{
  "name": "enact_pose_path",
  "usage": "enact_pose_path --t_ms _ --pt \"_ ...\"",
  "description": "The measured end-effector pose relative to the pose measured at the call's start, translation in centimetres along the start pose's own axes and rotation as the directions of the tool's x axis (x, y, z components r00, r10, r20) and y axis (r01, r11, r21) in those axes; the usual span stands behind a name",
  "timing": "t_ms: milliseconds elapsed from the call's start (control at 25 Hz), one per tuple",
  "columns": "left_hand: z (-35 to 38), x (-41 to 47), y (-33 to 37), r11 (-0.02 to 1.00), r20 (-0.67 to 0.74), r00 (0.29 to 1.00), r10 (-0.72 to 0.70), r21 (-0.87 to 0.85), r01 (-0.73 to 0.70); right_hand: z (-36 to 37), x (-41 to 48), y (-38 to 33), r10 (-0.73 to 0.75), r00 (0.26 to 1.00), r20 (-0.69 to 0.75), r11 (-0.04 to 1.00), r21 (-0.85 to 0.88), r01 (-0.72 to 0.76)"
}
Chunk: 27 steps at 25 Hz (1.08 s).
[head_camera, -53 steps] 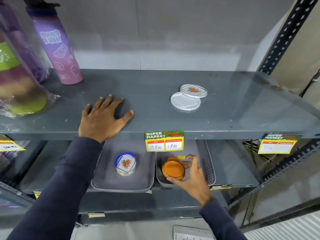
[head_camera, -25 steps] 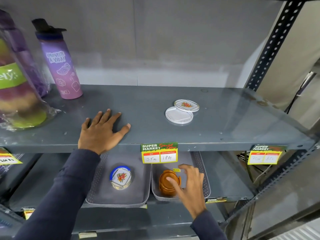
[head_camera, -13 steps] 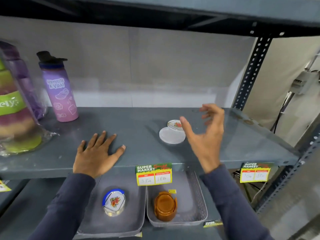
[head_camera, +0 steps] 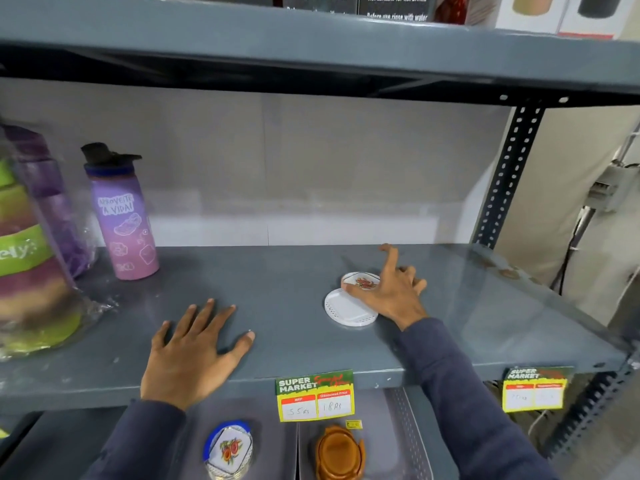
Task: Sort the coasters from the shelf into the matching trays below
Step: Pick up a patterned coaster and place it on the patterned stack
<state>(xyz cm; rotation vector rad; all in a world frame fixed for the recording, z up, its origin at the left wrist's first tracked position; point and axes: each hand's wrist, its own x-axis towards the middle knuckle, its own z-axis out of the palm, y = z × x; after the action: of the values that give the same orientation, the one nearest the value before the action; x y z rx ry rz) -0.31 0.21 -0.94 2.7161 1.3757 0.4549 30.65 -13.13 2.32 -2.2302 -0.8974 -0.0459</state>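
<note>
Two coasters lie on the grey shelf: a floral-printed coaster and, just in front of it, a plain white coaster with perforated edges. My right hand rests over them, thumb touching the floral coaster's near edge, fingers spread behind it; it has not lifted anything. My left hand lies flat and spread on the shelf's front part. Below, the left grey tray holds a stack of floral coasters, and the right grey tray holds a stack of brown coasters.
A purple water bottle stands at the shelf's back left, beside wrapped bottles. Price tags hang on the shelf's front edge. A perforated upright post stands at the right, and another shelf runs overhead.
My right hand left the brown stack in the lower right tray, rose to the shelf and came down onto the two coasters. My left hand stayed flat on the shelf.
</note>
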Motion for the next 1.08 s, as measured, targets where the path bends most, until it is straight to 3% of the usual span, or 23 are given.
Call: enact_pose_path --t_ms 240,360,440,680,840,880,960,1080 --pt "-0.1 0.0 0.1 1.0 -0.001 1.0 -0.001 0.003 0.001 -0.1 -0.2 0.1 -0.057 0.998 -0.001 0.996 0.069 0.057" --pt "-0.3 0.1 0.1 1.0 0.008 1.0 -0.003 -0.008 0.004 -1.0 -0.8 -1.1 -0.095 0.992 -0.087 0.98 0.167 0.109" --pt "-0.4 0.1 0.1 1.0 0.018 1.0 -0.003 -0.017 0.003 -1.9 -1.9 -2.7 -0.207 0.957 -0.201 0.958 0.159 0.24" --pt "-0.2 0.0 0.2 0.999 0.023 1.0 -0.008 -0.04 0.009 -7.2 -7.7 -10.2 -0.499 0.698 -0.513 0.785 0.074 0.615" --pt "-0.1 -0.2 0.3 0.999 0.009 1.0 -0.013 -0.036 0.013 -11.4 -12.4 -14.0 -0.624 0.391 -0.676 0.558 -0.035 0.829" --pt "-0.2 -0.1 0.4 0.999 0.006 1.0 -0.016 -0.027 0.016 -12.1 -13.2 -14.6 -0.631 0.347 -0.694 0.506 -0.029 0.862" --pt "-0.1 -0.1 0.4 1.0 0.003 1.0 -0.01 -0.024 0.01 -13.1 -14.4 -15.2 -0.634 0.324 -0.702 0.442 0.015 0.897" --pt "-0.1 -0.2 0.3 1.0 0.002 1.0 -0.002 -0.014 0.002 -13.4 -15.2 -15.5 -0.643 0.37 -0.671 0.446 0.064 0.893"
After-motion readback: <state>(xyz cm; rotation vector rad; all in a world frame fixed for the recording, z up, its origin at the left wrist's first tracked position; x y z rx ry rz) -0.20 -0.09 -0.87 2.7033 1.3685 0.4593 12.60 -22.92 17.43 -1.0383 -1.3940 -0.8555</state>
